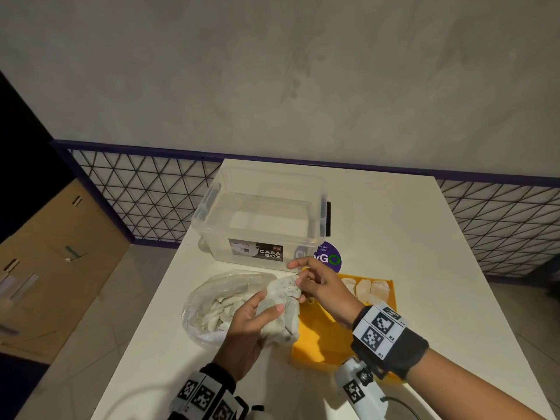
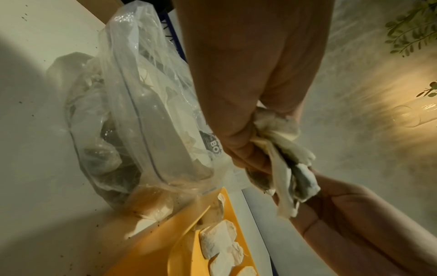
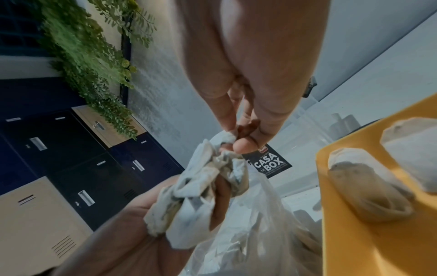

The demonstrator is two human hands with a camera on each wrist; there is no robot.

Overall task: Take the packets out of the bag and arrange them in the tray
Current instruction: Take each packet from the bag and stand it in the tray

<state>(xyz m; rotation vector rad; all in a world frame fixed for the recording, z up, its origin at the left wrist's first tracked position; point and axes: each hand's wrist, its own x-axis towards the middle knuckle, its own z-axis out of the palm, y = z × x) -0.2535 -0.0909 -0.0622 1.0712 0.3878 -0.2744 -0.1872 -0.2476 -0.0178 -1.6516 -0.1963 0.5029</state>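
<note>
My left hand (image 1: 257,313) grips a bunch of white paper packets (image 1: 281,310) just above the gap between bag and tray; the same bunch (image 2: 283,164) (image 3: 201,188) shows in both wrist views. My right hand (image 1: 306,280) pinches the top corner of one packet in that bunch with thumb and fingertips (image 3: 243,145). The clear plastic bag (image 1: 212,301) (image 2: 132,115) lies on the table at the left with more packets inside. The yellow tray (image 1: 321,338) (image 2: 165,248) (image 3: 369,233) sits to the right, with a few packets (image 1: 368,291) (image 2: 220,240) (image 3: 369,186) lined up at its far end.
A clear lidless storage box (image 1: 260,216) with a black label stands behind the bag and tray. A purple round sticker (image 1: 328,259) lies on the white table (image 1: 439,283). The table's left edge runs close beside the bag; lockers and a wire fence lie beyond.
</note>
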